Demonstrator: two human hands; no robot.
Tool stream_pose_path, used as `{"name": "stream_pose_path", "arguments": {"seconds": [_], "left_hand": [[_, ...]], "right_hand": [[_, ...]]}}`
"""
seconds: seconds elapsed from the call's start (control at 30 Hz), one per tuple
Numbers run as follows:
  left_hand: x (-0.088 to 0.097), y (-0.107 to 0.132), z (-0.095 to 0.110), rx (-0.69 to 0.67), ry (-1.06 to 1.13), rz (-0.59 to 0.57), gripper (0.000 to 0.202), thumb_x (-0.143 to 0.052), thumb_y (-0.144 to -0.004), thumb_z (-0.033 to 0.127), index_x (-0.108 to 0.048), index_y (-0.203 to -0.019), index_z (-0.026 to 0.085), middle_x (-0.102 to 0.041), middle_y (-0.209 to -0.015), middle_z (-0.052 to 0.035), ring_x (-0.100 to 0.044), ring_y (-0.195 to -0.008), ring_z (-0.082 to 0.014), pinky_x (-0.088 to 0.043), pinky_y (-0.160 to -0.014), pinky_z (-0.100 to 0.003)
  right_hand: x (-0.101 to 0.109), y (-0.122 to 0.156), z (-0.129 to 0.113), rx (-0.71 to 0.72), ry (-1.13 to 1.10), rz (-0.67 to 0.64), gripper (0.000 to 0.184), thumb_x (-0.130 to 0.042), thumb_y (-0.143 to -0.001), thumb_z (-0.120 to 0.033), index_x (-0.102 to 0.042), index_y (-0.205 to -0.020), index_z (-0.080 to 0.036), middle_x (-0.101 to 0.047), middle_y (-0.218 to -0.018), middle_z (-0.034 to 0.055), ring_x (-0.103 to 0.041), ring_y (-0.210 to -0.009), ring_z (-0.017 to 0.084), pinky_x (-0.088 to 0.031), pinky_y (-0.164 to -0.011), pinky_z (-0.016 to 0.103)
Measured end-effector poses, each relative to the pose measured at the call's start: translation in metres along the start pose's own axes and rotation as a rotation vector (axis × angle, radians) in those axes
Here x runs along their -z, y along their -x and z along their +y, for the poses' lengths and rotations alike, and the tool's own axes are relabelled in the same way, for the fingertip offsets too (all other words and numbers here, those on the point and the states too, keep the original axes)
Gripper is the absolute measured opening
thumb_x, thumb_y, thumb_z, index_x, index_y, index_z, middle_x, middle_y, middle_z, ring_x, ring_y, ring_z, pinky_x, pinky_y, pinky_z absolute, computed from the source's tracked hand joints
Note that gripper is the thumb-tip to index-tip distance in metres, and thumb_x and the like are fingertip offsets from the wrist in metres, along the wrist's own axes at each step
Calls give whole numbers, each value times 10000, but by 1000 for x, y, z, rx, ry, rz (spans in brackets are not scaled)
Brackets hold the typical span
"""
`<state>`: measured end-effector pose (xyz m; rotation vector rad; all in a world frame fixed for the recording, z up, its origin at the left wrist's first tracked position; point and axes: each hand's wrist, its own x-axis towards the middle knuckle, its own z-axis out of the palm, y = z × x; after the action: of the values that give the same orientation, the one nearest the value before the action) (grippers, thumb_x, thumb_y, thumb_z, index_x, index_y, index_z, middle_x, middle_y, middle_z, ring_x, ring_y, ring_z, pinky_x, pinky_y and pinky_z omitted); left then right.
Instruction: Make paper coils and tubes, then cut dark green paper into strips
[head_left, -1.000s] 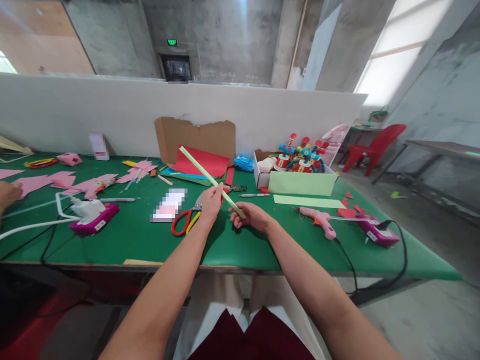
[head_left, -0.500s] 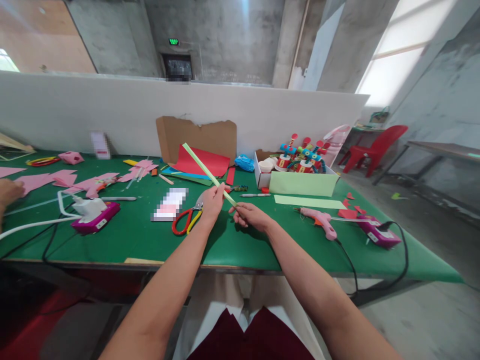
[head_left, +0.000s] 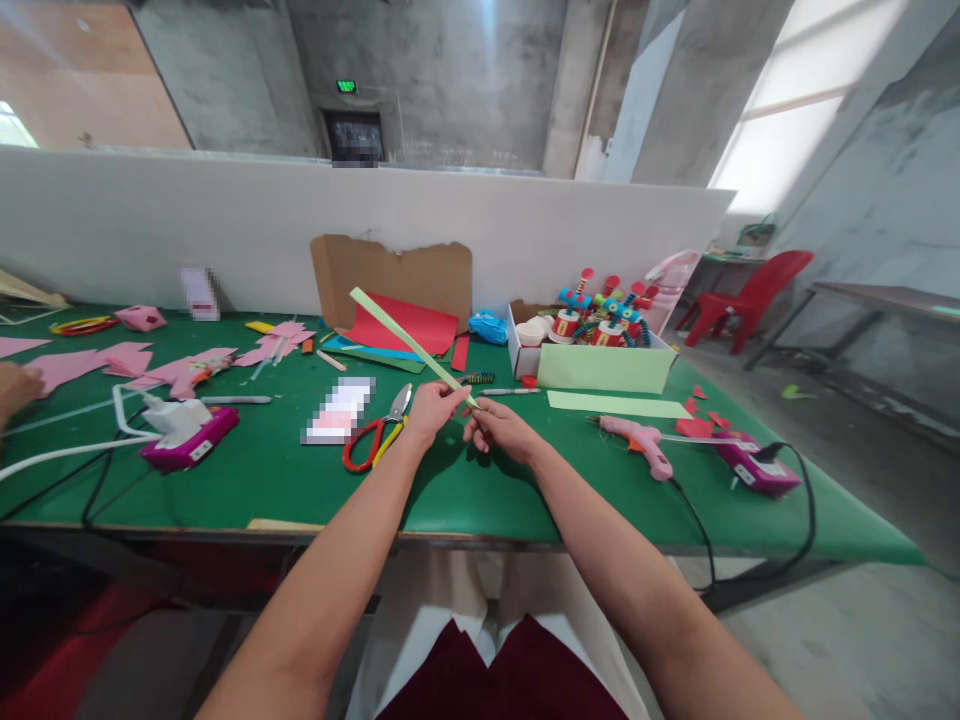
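A long, narrow light-green paper strip slants up and to the left from my fingers. My left hand pinches it close to its lower end. At that same end, my right hand is closed with thumb and fingers on the strip's tip. Just left of my left hand, scissors with one red and one yellow handle loop lie on the table. Behind my hands are a small dark coiled piece and a pen.
A box holding several colourful figures stands at the back right. Nearer are another green strip, a pink glue gun and a purple power socket. Red paper lies behind. A co-worker's hand is at far left.
My left hand has slid down along the strip toward its lower end, closer to my right hand. The strip now leans further left.
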<state>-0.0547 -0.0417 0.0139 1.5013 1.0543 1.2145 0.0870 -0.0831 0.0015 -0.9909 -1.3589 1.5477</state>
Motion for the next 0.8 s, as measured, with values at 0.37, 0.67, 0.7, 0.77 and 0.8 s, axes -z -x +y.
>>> {"name": "stream_pose_path", "arguments": {"seconds": [0.37,0.67,0.7,0.77,0.8], "left_hand": [[0,-1,-3,-162,-200,81,341,-679,-679,422,-545,-467,190,-483,-441,31,-412,-479,-107,-313,-505,-241],[-2,1,-2,-40,55,20,412,-726,-630,522,-545,-506,174,-452,-433,43,-371,-434,-81,-288,-462,-236],[-2,1,-2,-30,85,12,422,-726,-629,523,-529,-497,175,-451,-430,42,-374,-432,-78,-290,-462,-234],[-2,1,0,-11,130,-2,433,-729,-629,516,-502,-485,176,-452,-427,41,-379,-428,-74,-292,-460,-232],[-1,1,1,-3,144,-3,436,-731,-628,510,-491,-480,177,-449,-424,42,-377,-424,-72,-290,-459,-231]], "right_hand": [[-1,-1,0,-2,-17,27,279,-578,-889,-447,-568,-816,-177,-643,-627,-8,-504,-442,64,-403,-443,177],[2,-1,2,47,-71,3,316,-634,-835,-488,-567,-785,-183,-624,-599,-27,-460,-422,56,-350,-420,172],[2,0,2,45,-79,-4,321,-637,-832,-489,-563,-773,-182,-620,-589,-28,-461,-420,55,-348,-419,170],[3,0,1,34,-82,-20,336,-638,-833,-491,-559,-747,-176,-607,-558,-29,-460,-411,55,-342,-411,164],[3,0,1,23,-78,-28,343,-634,-837,-492,-559,-735,-172,-601,-540,-28,-459,-403,55,-337,-404,161]]}}
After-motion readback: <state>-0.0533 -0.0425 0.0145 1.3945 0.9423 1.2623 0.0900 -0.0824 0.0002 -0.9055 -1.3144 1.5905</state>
